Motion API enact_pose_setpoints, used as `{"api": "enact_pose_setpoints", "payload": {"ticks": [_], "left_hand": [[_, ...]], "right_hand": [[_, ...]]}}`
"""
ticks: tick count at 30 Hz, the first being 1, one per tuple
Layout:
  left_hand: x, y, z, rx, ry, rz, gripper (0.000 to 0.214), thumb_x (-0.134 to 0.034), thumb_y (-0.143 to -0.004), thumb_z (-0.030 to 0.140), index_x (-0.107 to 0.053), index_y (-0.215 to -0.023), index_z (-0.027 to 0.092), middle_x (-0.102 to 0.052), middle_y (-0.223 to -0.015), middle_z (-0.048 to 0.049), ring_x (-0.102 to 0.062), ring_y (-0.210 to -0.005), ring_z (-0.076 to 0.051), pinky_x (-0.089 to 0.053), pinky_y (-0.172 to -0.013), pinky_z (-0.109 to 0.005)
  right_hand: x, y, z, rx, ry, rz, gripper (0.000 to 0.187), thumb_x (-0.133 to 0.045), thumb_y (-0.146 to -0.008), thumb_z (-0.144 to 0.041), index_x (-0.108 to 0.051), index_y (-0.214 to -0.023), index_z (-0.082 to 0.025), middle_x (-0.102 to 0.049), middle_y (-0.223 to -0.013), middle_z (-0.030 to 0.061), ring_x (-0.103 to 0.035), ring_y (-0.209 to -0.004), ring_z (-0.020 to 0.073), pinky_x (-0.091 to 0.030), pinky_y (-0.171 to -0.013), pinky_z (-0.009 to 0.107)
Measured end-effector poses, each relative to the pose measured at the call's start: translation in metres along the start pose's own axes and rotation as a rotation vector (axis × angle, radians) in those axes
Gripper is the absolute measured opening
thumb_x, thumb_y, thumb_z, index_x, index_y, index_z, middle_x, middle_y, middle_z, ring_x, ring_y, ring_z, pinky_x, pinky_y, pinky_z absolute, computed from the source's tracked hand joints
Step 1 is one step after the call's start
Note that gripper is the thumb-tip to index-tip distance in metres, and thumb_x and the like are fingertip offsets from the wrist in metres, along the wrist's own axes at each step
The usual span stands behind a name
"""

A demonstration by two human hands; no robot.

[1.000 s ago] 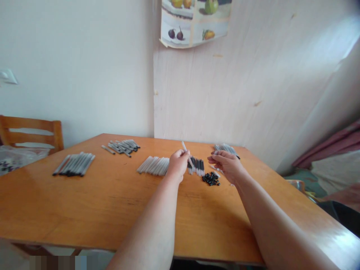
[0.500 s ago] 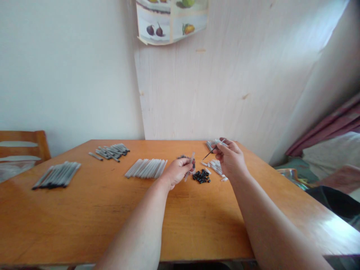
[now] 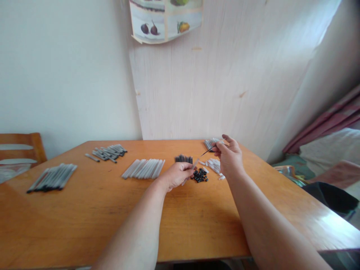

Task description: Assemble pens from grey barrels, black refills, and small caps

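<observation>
My left hand (image 3: 177, 175) is closed on a translucent white pen barrel (image 3: 196, 162), whose upper end leans to the right. Thumb and forefinger of my right hand (image 3: 231, 158) pinch a dark pen refill (image 3: 208, 150). Its thin tip points down and left, close to the barrel's upper end; I cannot tell whether they touch. Small black plugs (image 3: 200, 175) lie in a heap beside my left fingers. Behind that hand is a row of dark-tipped pieces (image 3: 184, 159). White caps or tips (image 3: 214, 165) are piled below the refill.
Left of my left hand lies a row of white barrels (image 3: 144, 168). Pens with black ends form one pile (image 3: 108, 153) at the back left and another (image 3: 53, 178) at the left. More refills or barrels (image 3: 209, 144) sit at the back right of the wooden table (image 3: 126, 210).
The barrel in my left hand has tipped to the right, its upper end now near the refill's tip. My right hand has shifted little. The view has turned slightly.
</observation>
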State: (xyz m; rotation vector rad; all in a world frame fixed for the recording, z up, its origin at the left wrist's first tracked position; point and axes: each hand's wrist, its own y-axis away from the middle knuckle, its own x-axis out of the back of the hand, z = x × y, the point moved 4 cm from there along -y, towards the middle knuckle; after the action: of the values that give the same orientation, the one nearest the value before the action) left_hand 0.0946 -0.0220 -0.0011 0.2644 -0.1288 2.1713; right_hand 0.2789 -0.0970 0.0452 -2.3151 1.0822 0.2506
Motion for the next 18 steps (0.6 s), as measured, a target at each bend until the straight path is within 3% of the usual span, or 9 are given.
{"api": "enact_pose_setpoints", "payload": {"ticks": [8,14,18], "left_hand": [[-0.001,0.003,0.005,0.027,-0.020,0.009,0.039,-0.062,-0.078,0.038,-0.066,-0.110,0.014,-0.063,-0.079,-0.0047,-0.050,-0.064,-0.011,-0.030,-0.053,-0.021],[0.000,0.002,0.004,0.013,0.014,0.006,0.041,-0.064,-0.076,0.040,-0.067,-0.108,0.013,-0.063,-0.078,-0.0041,-0.047,-0.060,-0.009,-0.028,-0.052,-0.021],[-0.001,0.001,0.004,0.009,0.037,-0.015,0.041,-0.064,-0.077,0.039,-0.066,-0.109,0.014,-0.062,-0.080,-0.0050,-0.049,-0.063,-0.010,-0.027,-0.051,-0.021]], "right_hand": [[-0.008,0.007,0.001,-0.044,0.056,-0.048,0.053,-0.066,-0.072,-0.033,-0.049,-0.120,-0.019,-0.067,-0.077,0.0015,-0.057,-0.056,0.0097,-0.041,-0.046,0.019],[-0.011,0.010,0.005,-0.083,0.105,-0.066,0.038,-0.063,-0.073,-0.039,-0.061,-0.103,-0.017,-0.067,-0.080,0.0043,-0.056,-0.056,0.0091,-0.040,-0.046,0.020],[-0.015,0.015,0.010,-0.099,0.191,-0.142,0.040,-0.063,-0.072,-0.041,-0.061,-0.103,-0.016,-0.069,-0.086,0.0071,-0.058,-0.060,0.0111,-0.039,-0.047,0.021]]}}
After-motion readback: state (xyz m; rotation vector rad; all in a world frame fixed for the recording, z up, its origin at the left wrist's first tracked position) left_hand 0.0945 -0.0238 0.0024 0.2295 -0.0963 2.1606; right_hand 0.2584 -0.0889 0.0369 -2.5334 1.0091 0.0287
